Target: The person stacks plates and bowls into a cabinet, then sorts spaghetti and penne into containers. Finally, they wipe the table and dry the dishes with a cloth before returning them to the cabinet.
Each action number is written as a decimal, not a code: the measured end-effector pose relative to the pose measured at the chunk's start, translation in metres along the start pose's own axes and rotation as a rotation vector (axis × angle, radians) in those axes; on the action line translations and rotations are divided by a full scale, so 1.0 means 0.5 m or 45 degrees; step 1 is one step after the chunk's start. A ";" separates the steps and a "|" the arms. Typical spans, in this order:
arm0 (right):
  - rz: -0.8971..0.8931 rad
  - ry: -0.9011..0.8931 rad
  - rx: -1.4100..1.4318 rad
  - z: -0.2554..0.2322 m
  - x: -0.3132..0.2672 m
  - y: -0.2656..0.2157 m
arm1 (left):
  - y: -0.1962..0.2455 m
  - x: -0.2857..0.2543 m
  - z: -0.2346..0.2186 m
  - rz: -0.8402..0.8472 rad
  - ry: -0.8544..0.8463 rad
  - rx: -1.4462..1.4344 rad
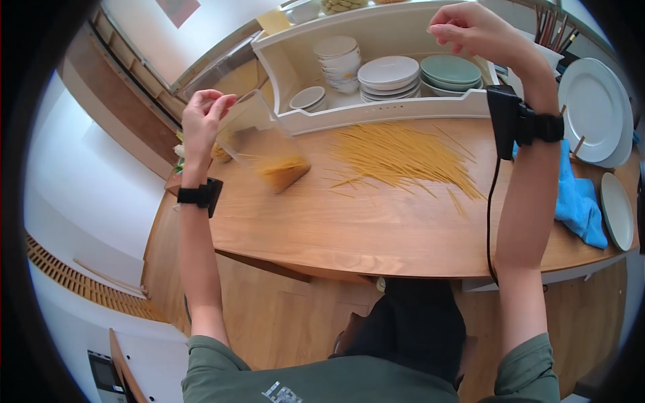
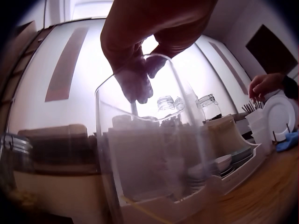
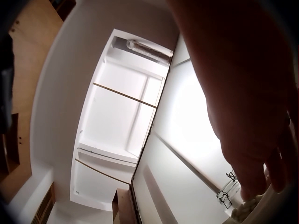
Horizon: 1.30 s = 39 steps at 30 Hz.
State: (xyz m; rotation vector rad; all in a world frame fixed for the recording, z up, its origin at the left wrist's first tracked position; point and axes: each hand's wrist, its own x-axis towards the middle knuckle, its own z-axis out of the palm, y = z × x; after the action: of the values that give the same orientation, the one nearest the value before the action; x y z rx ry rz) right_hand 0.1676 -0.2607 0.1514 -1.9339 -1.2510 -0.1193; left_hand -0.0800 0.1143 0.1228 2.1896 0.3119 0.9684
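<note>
My left hand (image 1: 201, 124) pinches the rim of a clear container (image 1: 259, 134), which leans over the left part of the table with yellow pasta sticks (image 1: 282, 171) at its bottom. In the left wrist view, fingers (image 2: 133, 86) reach over the container's rim. A wide pile of loose pasta sticks (image 1: 403, 158) lies on the table in front of the dish rack. High above the rack's right side is my right hand (image 1: 480, 33), its fingers loosely bent and nothing seen in them.
The white dish rack (image 1: 383, 114) at the back holds bowls (image 1: 336, 64), stacked plates (image 1: 390, 70) and green dishes (image 1: 450, 70). At the right stand large white plates (image 1: 591, 111), a blue cloth (image 1: 578, 208) and a cup of utensils (image 1: 551, 57). Jars (image 1: 344, 5) stand on top.
</note>
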 end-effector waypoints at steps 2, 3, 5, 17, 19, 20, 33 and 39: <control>0.061 -0.055 0.029 0.003 -0.008 -0.018 | 0.034 -0.020 0.011 0.260 0.213 0.281; 0.093 -0.121 -0.077 0.004 -0.015 -0.040 | 0.054 -0.038 0.023 0.376 0.268 0.369; 0.064 -0.167 -0.231 0.034 0.008 0.017 | 0.108 -0.074 0.064 0.407 0.211 0.289; 0.445 -0.617 -0.765 0.182 -0.006 0.186 | -0.006 -0.139 0.301 0.480 -1.115 0.612; 0.344 -0.560 -0.869 0.199 -0.024 0.180 | -0.015 -0.121 0.320 0.353 -1.192 0.657; 0.354 -0.562 -0.868 0.209 -0.019 0.177 | -0.016 -0.115 0.328 0.357 -1.200 0.652; 0.448 -0.910 -0.669 0.319 0.050 0.163 | -0.031 -0.133 0.394 0.499 -0.920 0.534; 0.336 -0.932 -0.595 0.316 0.049 0.171 | -0.027 -0.141 0.394 0.529 -0.871 0.564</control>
State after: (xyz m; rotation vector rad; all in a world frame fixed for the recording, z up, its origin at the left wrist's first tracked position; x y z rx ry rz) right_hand 0.1959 -0.1526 0.0086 -2.6648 -1.4894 0.5214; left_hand 0.0141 -0.0102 -0.0172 2.9061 -0.2921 0.3015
